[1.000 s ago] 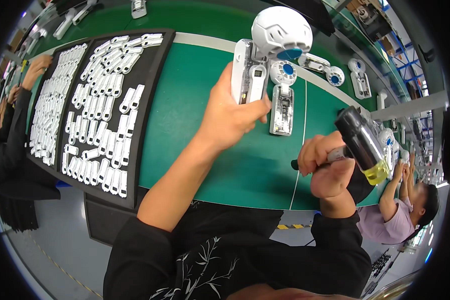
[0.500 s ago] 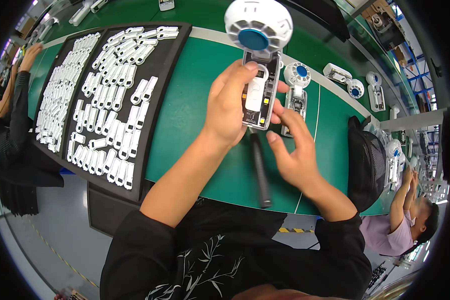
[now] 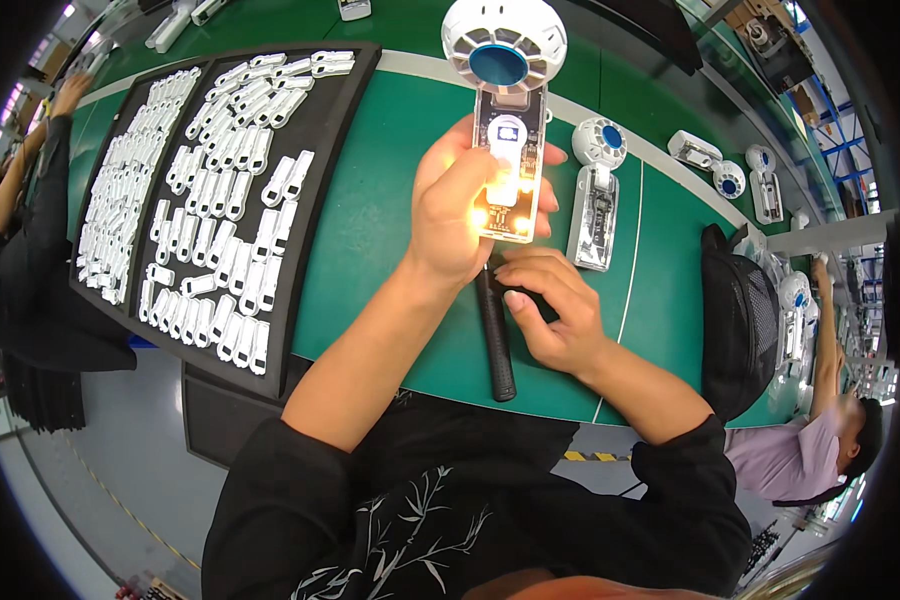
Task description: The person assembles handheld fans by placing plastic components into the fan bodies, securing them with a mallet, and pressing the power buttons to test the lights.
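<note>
The lit device (image 3: 507,150), clamped by fingers of the left hand (image 3: 448,220) above the tabletop (image 3: 395,135) inside its near edge (those of the right hand (image 3: 567,325) parted), is judged light, stiff, fragile, best gripped along both sides.

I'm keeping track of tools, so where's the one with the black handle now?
In the head view, the black handle is near the middle, over the green table, just below the lit device in the left hand and beside the right hand.

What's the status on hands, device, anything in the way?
Left hand: gripping lit white device. Right hand: half-open, near black handle. Handle just below device, possibly in the way.
</note>
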Available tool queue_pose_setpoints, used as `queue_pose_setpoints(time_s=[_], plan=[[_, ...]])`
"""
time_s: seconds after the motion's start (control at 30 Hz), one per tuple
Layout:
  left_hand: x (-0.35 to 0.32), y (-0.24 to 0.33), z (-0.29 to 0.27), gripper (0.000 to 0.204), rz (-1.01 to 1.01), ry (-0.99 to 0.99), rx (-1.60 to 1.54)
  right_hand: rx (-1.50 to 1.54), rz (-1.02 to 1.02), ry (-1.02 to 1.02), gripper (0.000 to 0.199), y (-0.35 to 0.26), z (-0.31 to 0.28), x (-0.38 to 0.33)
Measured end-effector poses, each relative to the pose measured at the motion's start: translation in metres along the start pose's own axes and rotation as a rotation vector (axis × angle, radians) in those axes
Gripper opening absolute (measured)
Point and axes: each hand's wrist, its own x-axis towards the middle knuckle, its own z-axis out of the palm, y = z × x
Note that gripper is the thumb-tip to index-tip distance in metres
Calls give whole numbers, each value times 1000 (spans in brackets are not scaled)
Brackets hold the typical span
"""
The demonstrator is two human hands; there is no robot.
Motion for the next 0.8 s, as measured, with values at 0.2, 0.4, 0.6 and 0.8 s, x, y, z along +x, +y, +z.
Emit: queue_pose_setpoints(time_s=[0.2, 0.4, 0.6, 0.8], plan=[[-1, -1, 0, 37, 0, -27, -83, 13, 18, -23, 13, -2, -1, -1], [-2, -2, 1, 37, -13, -49, -40, 35, 20, -10, 14, -1, 0, -1], [-4, 0, 5, 41, 13, -24, -37, 27, 17, -12, 14, -3, 0, -1], [-3, -1, 2, 43, 16, -6, 85, 47, 17, -6, 14, -2, 0, -1]])
